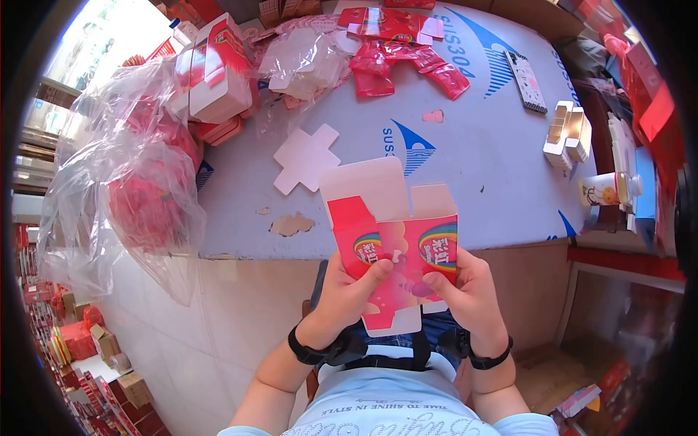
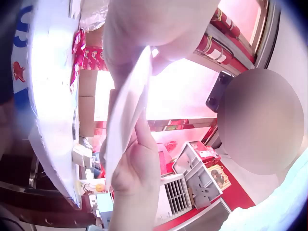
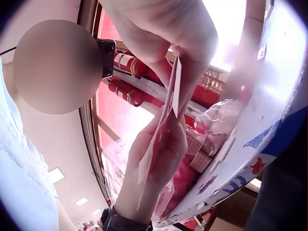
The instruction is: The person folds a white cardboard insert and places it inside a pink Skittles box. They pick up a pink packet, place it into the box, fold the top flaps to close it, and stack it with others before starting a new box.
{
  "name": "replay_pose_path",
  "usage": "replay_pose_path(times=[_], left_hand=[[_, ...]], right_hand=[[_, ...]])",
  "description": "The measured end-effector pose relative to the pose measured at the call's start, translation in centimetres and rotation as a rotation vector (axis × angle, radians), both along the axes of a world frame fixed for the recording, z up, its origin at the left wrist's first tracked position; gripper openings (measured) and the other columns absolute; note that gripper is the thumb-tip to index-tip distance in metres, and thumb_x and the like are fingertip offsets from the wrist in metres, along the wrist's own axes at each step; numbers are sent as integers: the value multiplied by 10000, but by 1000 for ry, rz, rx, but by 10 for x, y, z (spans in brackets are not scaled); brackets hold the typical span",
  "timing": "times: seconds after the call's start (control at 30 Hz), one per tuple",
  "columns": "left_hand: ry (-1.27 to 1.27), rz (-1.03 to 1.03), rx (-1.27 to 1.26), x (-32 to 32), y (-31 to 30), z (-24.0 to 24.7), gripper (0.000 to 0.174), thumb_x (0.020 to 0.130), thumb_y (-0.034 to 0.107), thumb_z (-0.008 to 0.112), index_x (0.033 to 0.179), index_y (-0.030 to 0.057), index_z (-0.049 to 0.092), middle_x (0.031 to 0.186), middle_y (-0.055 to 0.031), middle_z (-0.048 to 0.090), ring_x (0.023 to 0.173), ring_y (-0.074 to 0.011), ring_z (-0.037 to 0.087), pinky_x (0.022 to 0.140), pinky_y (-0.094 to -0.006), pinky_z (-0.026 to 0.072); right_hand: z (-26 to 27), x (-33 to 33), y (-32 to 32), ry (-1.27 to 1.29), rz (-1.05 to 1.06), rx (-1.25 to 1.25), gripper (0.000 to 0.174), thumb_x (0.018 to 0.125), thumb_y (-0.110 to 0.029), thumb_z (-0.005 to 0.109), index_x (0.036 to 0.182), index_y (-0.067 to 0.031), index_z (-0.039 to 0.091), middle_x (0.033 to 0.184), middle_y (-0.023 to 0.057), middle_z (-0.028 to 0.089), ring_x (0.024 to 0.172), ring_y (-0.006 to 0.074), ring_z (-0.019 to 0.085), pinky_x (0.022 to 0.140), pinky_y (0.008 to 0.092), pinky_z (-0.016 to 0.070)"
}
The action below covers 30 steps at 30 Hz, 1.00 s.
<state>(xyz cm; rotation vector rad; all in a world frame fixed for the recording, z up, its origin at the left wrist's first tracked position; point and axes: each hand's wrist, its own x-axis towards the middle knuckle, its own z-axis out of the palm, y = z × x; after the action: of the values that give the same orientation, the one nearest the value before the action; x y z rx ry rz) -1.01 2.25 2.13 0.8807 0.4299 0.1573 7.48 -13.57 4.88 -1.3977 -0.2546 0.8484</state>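
A flattened pink and red carton [image 1: 404, 251] with rainbow logos is held up in front of the body, below the table's near edge in the head view. My left hand [image 1: 342, 292] pinches its left side, thumb on the printed face. On the opposite side my right hand [image 1: 472, 296] grips the edge the same way. White-backed flaps stick out at the carton's top and bottom. Seen edge-on in the left wrist view, the carton [image 2: 126, 115] looks thin, and the fingers behind it are partly hidden. A white cross-shaped card [image 1: 307, 158] lies on the table beyond.
Clear plastic bags with red contents [image 1: 145, 189] hang over the table's left side. Stacked cartons [image 1: 222, 87], a bag of white pieces [image 1: 305, 62] and red wrappers [image 1: 407, 65] sit at the back. To the right are a phone [image 1: 526, 81], small boxes [image 1: 568, 134] and a cup [image 1: 603, 189].
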Motion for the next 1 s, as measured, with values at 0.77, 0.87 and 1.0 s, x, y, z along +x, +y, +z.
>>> replay_pose_path(times=[0.77, 0.87, 1.0], left_hand=[[104, -294, 399, 2, 1, -7, 179, 835, 71, 651, 987, -12, 606, 820, -42, 656, 668, -53, 587, 584, -202, 480], [121, -325, 348, -1, 3, -10, 200, 825, 60, 658, 998, -14, 590, 847, -48, 659, 712, -63, 603, 639, -216, 494], [109, -261, 422, 2, -1, -10, 488, 792, 50, 683, 1220, -4, 454, 1004, -93, 625, 808, -99, 610, 691, -237, 507]], right_hand=[[-12, 13, -14, -34, -133, 8, 276, 876, -62, 599, 1116, 67, 554, 923, 83, 653, 799, 87, 608, 708, 226, 498], [-10, 13, -15, -33, -92, -18, 268, 864, -46, 611, 1103, 63, 560, 924, 86, 654, 805, 85, 609, 707, 226, 500], [-7, 13, -14, -74, -67, -38, 270, 847, -30, 626, 1093, 60, 558, 926, 96, 659, 816, 86, 615, 702, 222, 500]])
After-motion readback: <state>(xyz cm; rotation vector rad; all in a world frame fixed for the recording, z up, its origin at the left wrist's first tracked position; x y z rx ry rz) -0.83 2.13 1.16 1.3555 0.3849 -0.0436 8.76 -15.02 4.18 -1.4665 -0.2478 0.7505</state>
